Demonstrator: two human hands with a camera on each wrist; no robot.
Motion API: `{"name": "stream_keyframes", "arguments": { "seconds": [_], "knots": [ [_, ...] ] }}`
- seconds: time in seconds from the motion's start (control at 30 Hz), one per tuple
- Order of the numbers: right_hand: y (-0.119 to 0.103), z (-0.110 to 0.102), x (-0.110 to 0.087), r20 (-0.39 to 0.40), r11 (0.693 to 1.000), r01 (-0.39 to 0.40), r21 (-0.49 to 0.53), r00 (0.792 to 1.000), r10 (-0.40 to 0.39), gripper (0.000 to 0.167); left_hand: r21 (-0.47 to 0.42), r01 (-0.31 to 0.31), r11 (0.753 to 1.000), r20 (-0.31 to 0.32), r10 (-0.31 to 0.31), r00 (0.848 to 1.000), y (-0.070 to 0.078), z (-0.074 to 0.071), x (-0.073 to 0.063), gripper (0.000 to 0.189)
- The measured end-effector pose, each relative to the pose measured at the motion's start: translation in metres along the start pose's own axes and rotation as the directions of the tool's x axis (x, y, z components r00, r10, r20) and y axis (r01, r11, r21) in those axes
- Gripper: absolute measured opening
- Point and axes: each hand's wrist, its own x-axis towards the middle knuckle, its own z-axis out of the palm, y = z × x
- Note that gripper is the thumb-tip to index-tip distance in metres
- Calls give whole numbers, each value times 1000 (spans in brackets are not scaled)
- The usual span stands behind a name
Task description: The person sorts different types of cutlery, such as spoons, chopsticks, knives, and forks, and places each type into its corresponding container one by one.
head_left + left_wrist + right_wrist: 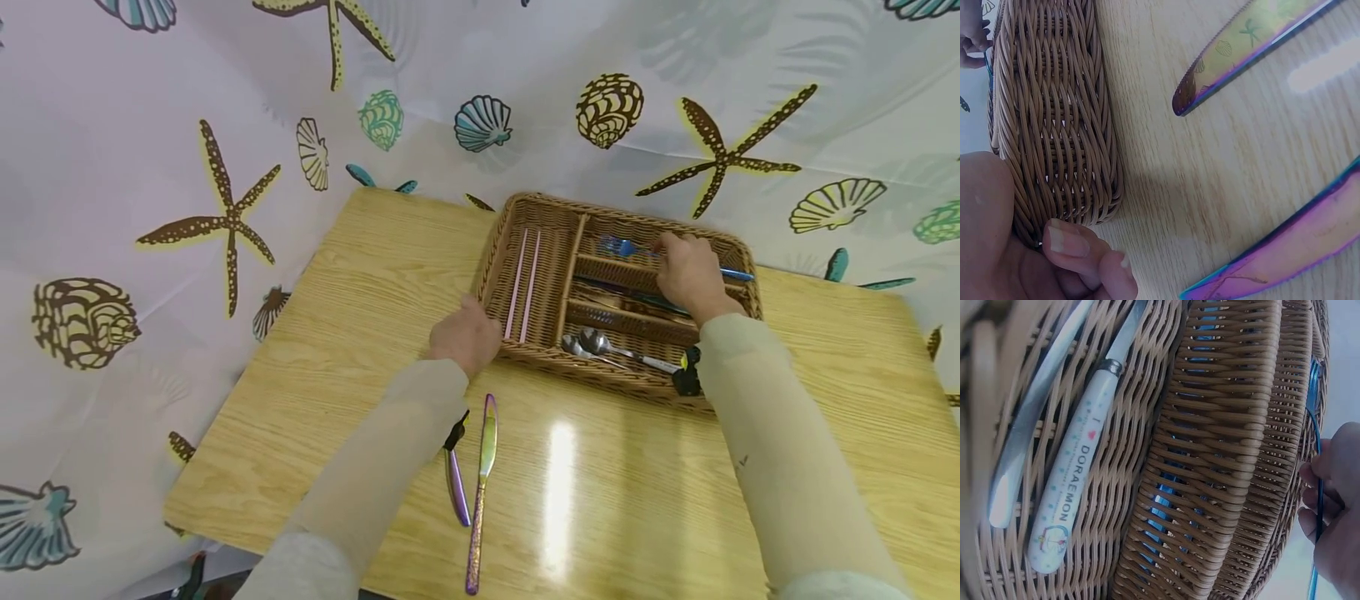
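Observation:
My right hand (pixel 687 273) pinches a blue metal fork (pixel 622 246) by its handle over the back compartment of a wicker cutlery tray (pixel 570 362). In the right wrist view the thin blue handle runs between thumb and fingers. At the tray's front left corner, my left hand (pixel 467 335) grips the wicker, its fingers curled close to the corner in the left wrist view. An iridescent knife (pixel 487 450) lies on the table in front of the tray. Beside it is a second purple iridescent piece (pixel 457 487), partly hidden by the left wrist.
Two pink chopsticks (pixel 531 287) lie in the tray's left compartment. Spoons (pixel 596 340) rest in the front one, including one with a white printed handle (pixel 1072 469). Dark cutlery (pixel 637 293) lies in the middle slot. A shell-patterned cloth (pixel 420 67) hangs behind the wooden table (pixel 360 275).

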Motion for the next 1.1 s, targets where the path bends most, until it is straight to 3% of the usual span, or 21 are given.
{"name": "stream_keyframes", "arguments": {
  "seconds": [0.37, 0.6, 0.77, 1.1],
  "knots": [
    [3, 3, 3, 27, 996, 71, -59, 997, -69, 34, 5, 5, 1000, 5, -5, 1000, 0, -1, 0, 65],
    [6, 7, 9, 117, 994, 48, -94, 992, -36, 38, 25, 3, 1000, -12, -3, 1000, 0, -1, 0, 64],
    [9, 9, 10, 201, 997, 15, -81, 980, 2, 47, 41, -5, 999, -25, 6, 1000, 1, 0, -1, 64],
    [13, 12, 9, 292, 999, -42, -34, 955, 50, 60, 48, -3, 999, -29, 4, 1000, 0, 0, -1, 65]
  ]
}}
